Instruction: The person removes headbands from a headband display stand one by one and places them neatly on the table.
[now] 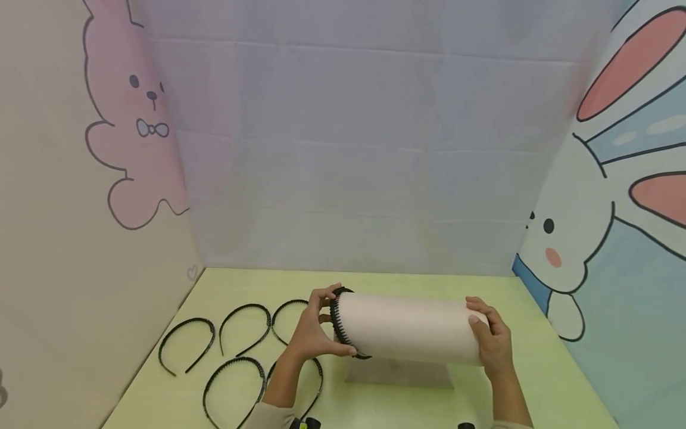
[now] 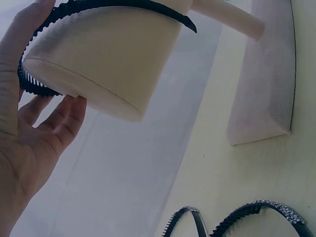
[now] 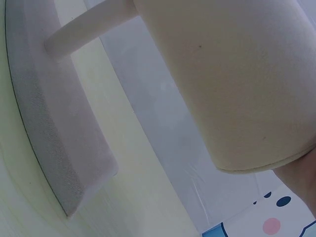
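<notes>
A pale padded roll, the top of a headband display stand, lies level above its base. A black toothed headband sits around the roll's left end, teeth toward the padding. My left hand holds this headband, thumb at the front and fingers behind; the left wrist view shows the fingertips near the roll's end face. At the other end, my right hand grips the roll with the thumb on its front. In the right wrist view that hand is mostly hidden behind the roll.
Several black headbands lie on the pale green table at left, among them one at the far left and one nearer the front. A short post joins roll and base. Cartoon-printed cloth walls enclose the table.
</notes>
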Motion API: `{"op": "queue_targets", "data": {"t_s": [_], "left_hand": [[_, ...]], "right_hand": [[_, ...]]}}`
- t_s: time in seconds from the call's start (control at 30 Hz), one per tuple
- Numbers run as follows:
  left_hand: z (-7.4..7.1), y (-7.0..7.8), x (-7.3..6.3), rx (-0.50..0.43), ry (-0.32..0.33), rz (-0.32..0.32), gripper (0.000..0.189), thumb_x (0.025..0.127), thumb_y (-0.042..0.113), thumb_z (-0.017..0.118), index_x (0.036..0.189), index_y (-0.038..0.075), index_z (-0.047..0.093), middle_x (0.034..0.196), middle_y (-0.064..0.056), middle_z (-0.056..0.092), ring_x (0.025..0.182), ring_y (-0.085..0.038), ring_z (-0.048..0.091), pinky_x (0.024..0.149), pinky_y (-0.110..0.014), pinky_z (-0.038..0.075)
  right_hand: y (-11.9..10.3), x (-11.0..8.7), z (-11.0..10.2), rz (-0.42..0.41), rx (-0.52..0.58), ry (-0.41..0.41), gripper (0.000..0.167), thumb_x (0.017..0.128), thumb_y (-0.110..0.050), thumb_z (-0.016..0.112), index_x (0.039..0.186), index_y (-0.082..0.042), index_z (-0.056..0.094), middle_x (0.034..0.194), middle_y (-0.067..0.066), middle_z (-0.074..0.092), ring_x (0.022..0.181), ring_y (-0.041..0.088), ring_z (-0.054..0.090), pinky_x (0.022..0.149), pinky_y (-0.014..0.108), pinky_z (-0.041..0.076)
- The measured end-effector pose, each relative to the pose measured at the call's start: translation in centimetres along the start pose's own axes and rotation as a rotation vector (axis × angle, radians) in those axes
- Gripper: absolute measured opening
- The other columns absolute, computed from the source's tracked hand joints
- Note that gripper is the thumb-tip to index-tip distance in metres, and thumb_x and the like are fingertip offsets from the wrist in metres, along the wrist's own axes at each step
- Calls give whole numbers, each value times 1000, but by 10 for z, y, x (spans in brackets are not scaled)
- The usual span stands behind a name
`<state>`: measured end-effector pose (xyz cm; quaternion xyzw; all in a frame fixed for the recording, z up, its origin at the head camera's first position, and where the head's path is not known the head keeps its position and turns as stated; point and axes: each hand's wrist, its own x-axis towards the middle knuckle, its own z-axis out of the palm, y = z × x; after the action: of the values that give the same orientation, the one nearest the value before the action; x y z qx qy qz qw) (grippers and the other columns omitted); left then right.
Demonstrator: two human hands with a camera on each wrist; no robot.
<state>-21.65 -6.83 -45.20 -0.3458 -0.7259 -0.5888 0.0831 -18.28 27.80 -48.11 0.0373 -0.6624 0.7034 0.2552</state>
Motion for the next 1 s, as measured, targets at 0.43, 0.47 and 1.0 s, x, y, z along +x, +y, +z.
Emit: {"op": "queue_targets", "data": {"t_s": [0.43, 0.47, 1.0], "left_hand": [[-3, 4, 1, 39, -11, -45, 95, 51, 7, 92, 124, -5, 34, 142, -14, 33, 112, -33, 47, 79, -43, 50], [-4, 4, 0, 34, -5, -52, 93, 50, 7, 92, 122, -6, 34, 141, -13, 34, 112, -33, 48, 79, -43, 50], [-3, -6, -7, -97, -6, -40, 87, 53, -3, 89, 115, -8, 28, 144, -20, 26, 108, -34, 53, 77, -41, 51]], "right_hand": [[0, 0, 0, -69, 60, -22, 18, 91, 6, 48, 106, 15, 53, 117, 3, 59, 117, 15, 45, 88, 21, 37], [0, 0, 0, -71, 61, -24, 17, 91, 7, 48, 106, 14, 53, 117, 3, 59, 117, 15, 45, 87, 21, 37], [0, -1, 1, -56, 38, -5, 17, 91, 7, 48, 106, 14, 54, 117, 2, 59, 117, 14, 45, 88, 20, 36]]}}
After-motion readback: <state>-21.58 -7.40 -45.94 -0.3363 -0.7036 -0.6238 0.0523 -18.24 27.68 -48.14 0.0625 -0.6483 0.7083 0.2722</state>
